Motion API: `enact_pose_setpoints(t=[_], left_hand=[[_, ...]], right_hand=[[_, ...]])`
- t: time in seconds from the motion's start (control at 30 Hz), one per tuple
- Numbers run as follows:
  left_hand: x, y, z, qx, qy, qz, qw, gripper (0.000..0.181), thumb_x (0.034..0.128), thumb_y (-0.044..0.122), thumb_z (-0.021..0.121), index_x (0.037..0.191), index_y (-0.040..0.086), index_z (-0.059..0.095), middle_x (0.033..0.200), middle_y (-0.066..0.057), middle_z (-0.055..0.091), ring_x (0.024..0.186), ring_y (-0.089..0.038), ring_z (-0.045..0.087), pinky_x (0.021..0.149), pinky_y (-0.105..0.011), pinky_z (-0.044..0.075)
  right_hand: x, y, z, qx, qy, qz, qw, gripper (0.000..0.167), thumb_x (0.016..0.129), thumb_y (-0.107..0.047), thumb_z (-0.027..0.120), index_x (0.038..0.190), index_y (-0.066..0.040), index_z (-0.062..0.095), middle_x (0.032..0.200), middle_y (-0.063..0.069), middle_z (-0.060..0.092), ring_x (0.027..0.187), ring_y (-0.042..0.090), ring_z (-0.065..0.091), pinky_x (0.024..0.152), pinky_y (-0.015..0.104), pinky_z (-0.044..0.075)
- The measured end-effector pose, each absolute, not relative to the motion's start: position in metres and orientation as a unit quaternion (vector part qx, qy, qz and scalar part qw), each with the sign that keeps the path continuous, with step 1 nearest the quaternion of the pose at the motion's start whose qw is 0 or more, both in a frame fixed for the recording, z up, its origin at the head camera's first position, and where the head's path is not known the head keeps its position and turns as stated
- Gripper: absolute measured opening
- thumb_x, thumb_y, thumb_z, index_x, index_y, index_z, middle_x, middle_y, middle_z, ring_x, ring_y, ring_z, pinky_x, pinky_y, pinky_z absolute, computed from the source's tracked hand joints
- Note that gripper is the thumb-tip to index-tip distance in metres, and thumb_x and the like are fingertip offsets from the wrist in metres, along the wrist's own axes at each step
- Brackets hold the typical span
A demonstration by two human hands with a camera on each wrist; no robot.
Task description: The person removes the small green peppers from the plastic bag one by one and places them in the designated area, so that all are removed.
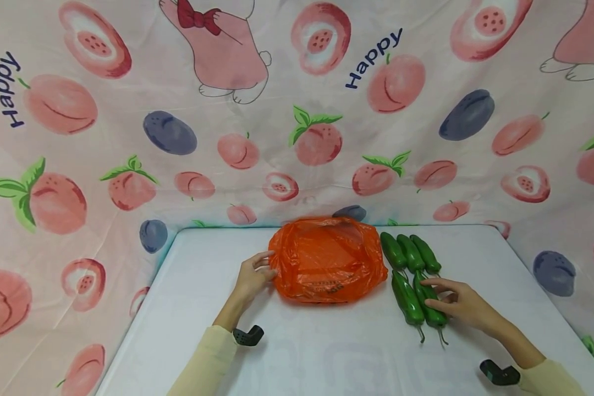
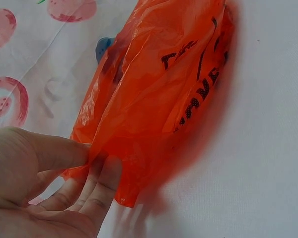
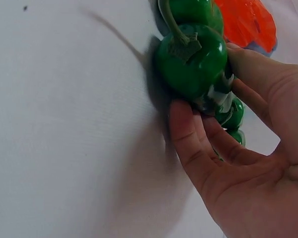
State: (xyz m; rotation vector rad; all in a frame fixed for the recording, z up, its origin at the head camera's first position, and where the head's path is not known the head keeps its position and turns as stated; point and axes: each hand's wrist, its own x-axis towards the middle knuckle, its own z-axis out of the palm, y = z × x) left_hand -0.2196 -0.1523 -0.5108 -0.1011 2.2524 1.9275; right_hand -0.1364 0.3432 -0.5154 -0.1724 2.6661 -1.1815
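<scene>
An orange plastic bag point(image 1: 326, 261) with dark printing lies at the back middle of the table. My left hand point(image 1: 254, 275) pinches its left edge between thumb and fingers; the left wrist view shows the thin plastic point(image 2: 154, 84) between them. To the right of the bag lie green peppers, three in a back row point(image 1: 412, 254) and two in front. My right hand point(image 1: 462, 303) holds the front right pepper point(image 1: 429, 302), thumb on one side and fingers on the other. Its stem end point(image 3: 191, 59) faces the right wrist camera. The other front pepper point(image 1: 407, 300) lies right beside it.
The white table point(image 1: 326, 352) carries the bag and peppers. Behind it hangs a pink fruit-print cloth point(image 1: 277, 137), close to the table's back edge. A small black device sits at the left wrist point(image 1: 248, 335) and another at the right wrist point(image 1: 500, 373).
</scene>
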Motion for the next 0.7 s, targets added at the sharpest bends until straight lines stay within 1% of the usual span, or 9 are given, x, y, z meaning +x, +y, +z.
enact_pose_setpoints(t=[0.1,0.2,0.33,0.5,0.57,0.7], left_hand=[[-0.2225,-0.1534,-0.5171,-0.035,0.757,0.647,0.083,0.053,0.0922,-0.005,0.07,0.143,0.007,0.06,0.129,-0.021,0.056,0.091,-0.02,0.067,0.083,-0.036,0.06],[-0.2233,-0.1538,-0.5188,-0.037,0.757,0.648,0.08,0.052,0.0914,-0.004,0.071,0.141,0.009,0.062,0.128,-0.02,0.057,0.09,-0.019,0.066,0.08,-0.032,0.06],[-0.2231,-0.1529,-0.5175,-0.037,0.756,0.649,0.077,0.053,0.0909,-0.005,0.072,0.141,0.008,0.062,0.127,-0.02,0.057,0.089,-0.018,0.066,0.08,-0.034,0.06],[-0.2234,-0.1523,-0.5179,-0.035,0.756,0.649,0.076,0.055,0.0912,-0.005,0.071,0.143,0.006,0.059,0.127,-0.022,0.057,0.088,-0.016,0.066,0.084,-0.041,0.06],[-0.2237,-0.1527,-0.5186,-0.036,0.755,0.65,0.077,0.055,0.0911,-0.005,0.071,0.143,0.006,0.059,0.126,-0.021,0.057,0.088,-0.016,0.066,0.083,-0.041,0.06],[-0.2238,-0.1539,-0.5196,-0.038,0.756,0.65,0.077,0.054,0.0908,-0.006,0.071,0.142,0.008,0.061,0.123,-0.02,0.059,0.087,-0.017,0.067,0.079,-0.033,0.06]], right_hand=[[-0.1371,0.3436,-0.5162,-0.059,0.905,-0.405,0.114,0.054,0.094,-0.028,0.077,0.14,-0.006,0.06,0.123,0.021,0.064,0.091,0.024,0.064,0.067,0.028,0.056],[-0.1375,0.3439,-0.5168,-0.061,0.904,-0.408,0.116,0.054,0.094,-0.028,0.076,0.14,-0.006,0.06,0.125,0.022,0.063,0.091,0.024,0.064,0.068,0.029,0.057],[-0.1376,0.345,-0.517,-0.064,0.903,-0.409,0.117,0.053,0.095,-0.028,0.076,0.14,-0.005,0.06,0.126,0.023,0.062,0.092,0.024,0.064,0.068,0.029,0.057],[-0.1378,0.3457,-0.5173,-0.065,0.901,-0.412,0.118,0.053,0.095,-0.027,0.075,0.141,-0.006,0.059,0.126,0.023,0.062,0.092,0.024,0.064,0.067,0.029,0.056],[-0.1379,0.3451,-0.5171,-0.065,0.9,-0.414,0.118,0.053,0.095,-0.027,0.076,0.14,-0.006,0.059,0.127,0.023,0.062,0.092,0.024,0.064,0.067,0.029,0.056],[-0.1384,0.3445,-0.5173,-0.065,0.9,-0.415,0.119,0.053,0.095,-0.027,0.075,0.14,-0.005,0.059,0.126,0.022,0.062,0.092,0.024,0.064,0.068,0.029,0.056]])
